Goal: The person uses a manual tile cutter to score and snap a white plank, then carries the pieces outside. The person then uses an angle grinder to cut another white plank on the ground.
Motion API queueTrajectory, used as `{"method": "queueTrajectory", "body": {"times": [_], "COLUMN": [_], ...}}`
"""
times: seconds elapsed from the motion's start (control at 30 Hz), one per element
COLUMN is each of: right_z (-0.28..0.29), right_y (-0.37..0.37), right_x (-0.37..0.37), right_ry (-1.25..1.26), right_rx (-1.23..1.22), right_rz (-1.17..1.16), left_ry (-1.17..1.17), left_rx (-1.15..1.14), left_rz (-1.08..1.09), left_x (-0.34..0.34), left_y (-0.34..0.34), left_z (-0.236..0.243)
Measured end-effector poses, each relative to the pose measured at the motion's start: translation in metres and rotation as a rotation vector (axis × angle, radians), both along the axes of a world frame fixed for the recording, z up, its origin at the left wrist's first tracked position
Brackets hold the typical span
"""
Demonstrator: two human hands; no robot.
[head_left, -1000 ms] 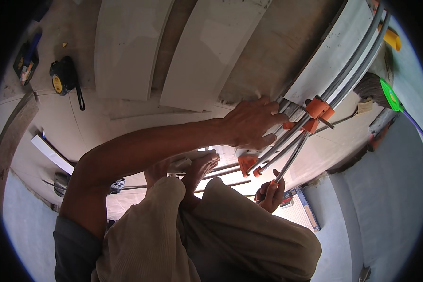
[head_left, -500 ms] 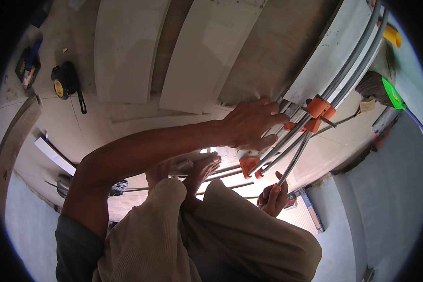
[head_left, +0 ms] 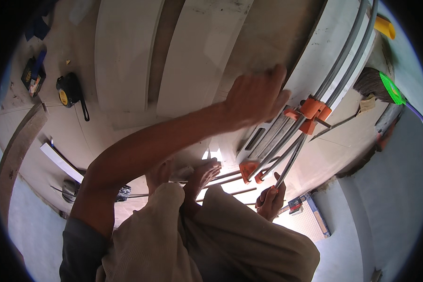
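A manual tile cutter with two grey metal rails (head_left: 347,70) and an orange carriage (head_left: 315,113) lies to my right. My right hand (head_left: 270,202) is closed round the lower end of its metal handle (head_left: 290,160). My left hand (head_left: 258,96) reaches across, left of the carriage, with fingers curled in and thumb by the near left corner of a long white tile (head_left: 315,56) under the rails. Whether those fingers grip anything is hidden. Below that hand show the cutter's metal base (head_left: 272,136) and an orange end piece (head_left: 247,171).
Two white tile strips (head_left: 127,51) (head_left: 197,51) lie on the floor ahead. At left are a black tape measure (head_left: 69,89), a dark box (head_left: 33,77) and a curved wooden piece (head_left: 16,145). A green-topped broom (head_left: 391,88) and yellow pipe (head_left: 384,28) lie far right.
My left hand has moved away from the rails, farther forward, and its spread fingers have curled in, uncovering the cutter's base. The right hand keeps its hold on the handle. The view has shifted slightly.
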State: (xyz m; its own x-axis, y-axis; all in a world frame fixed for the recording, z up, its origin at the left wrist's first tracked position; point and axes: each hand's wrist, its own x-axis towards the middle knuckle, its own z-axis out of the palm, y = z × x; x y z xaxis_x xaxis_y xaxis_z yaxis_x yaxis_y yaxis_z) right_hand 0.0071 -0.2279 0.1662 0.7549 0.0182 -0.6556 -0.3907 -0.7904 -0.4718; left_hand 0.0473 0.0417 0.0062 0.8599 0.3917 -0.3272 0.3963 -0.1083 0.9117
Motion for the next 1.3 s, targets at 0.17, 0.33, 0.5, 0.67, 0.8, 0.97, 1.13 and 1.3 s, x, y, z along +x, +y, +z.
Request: {"method": "queueTrajectory", "body": {"times": [0.17, 0.33, 0.5, 0.67, 0.8, 0.97, 1.13, 1.3], "right_z": [0.006, 0.011, 0.017, 0.01, 0.012, 0.01, 0.001, 0.0], "right_y": [0.005, 0.006, 0.017, 0.047, 0.09, 0.098, 0.116, 0.14], "right_x": [0.002, 0.005, 0.023, 0.061, 0.096, 0.122, 0.141, 0.162], "right_ry": [0.005, -0.005, 0.018, -0.061, 0.089, -0.116, -0.199, -0.245], "right_rx": [-0.066, -0.146, -0.177, -0.151, -0.154, -0.134, -0.088, -0.051], "right_rz": [0.008, 0.096, 0.23, 0.348, 0.327, 0.538, 0.529, 0.498], "left_ry": [0.021, 0.052, 0.066, 0.242, 0.144, 0.056, 0.087, 0.054], "left_rx": [-0.03, -0.107, -0.248, -0.227, -0.293, -0.307, -0.385, -0.397], "left_rz": [-0.108, -0.146, -0.142, -0.223, -0.113, -0.085, -0.067, -0.008], "left_x": [0.035, 0.037, 0.035, 0.045, 0.033, 0.039, 0.042, 0.042], "left_y": [0.03, 0.035, 0.038, 0.045, 0.044, 0.034, 0.032, 0.028], "left_z": [-0.003, 0.002, -0.004, 0.008, -0.007, 0.001, 0.007, 0.002]}}
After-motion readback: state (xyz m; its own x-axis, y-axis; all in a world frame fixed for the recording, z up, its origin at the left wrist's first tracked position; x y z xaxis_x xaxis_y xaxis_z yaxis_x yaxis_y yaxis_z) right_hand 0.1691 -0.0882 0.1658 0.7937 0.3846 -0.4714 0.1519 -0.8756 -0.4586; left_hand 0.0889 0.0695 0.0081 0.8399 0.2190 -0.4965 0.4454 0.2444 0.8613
